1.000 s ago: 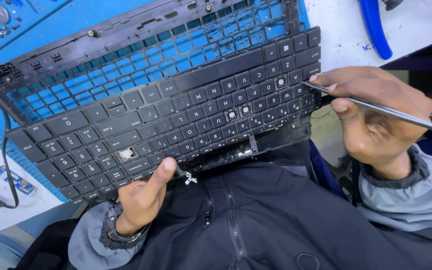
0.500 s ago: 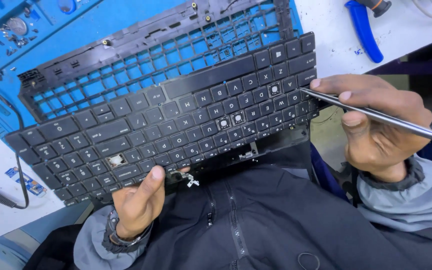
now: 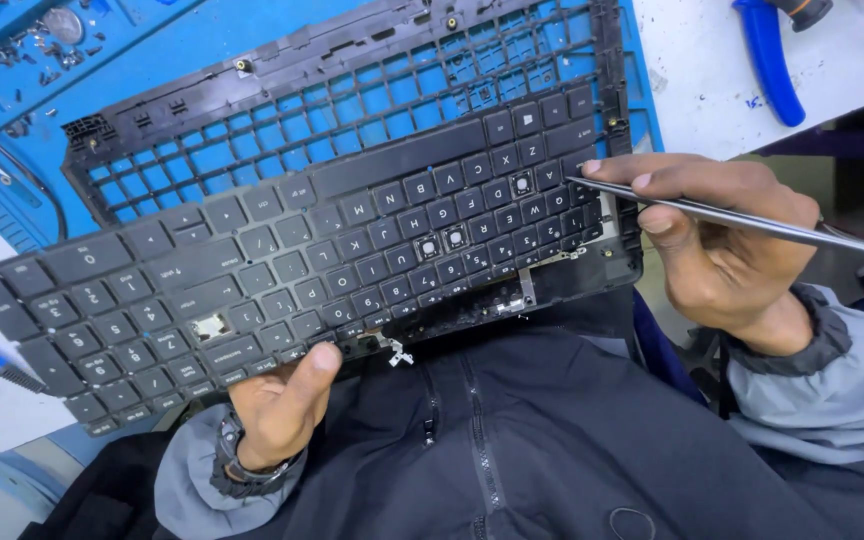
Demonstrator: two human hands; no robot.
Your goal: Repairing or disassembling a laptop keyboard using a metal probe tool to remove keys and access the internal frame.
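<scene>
Your left hand (image 3: 277, 415) grips black laptop keyboard (image 3: 282, 260), now lowered | right hand (image 3: 722, 240) pinches thin metal pry rod (image 3: 752, 225), tip at edge keys

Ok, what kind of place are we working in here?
Probably an electronics repair bench: a black laptop keyboard with missing keycaps, a blue work mat holding small parts, and blue-handled pliers on the white table.

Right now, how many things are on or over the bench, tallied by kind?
Keyboards: 1
Keyboard frames: 1
Metal prying tools: 1
Blue-handled pliers: 1
Blue mats: 1
Hands: 2, left hand and right hand
Total: 7
</scene>
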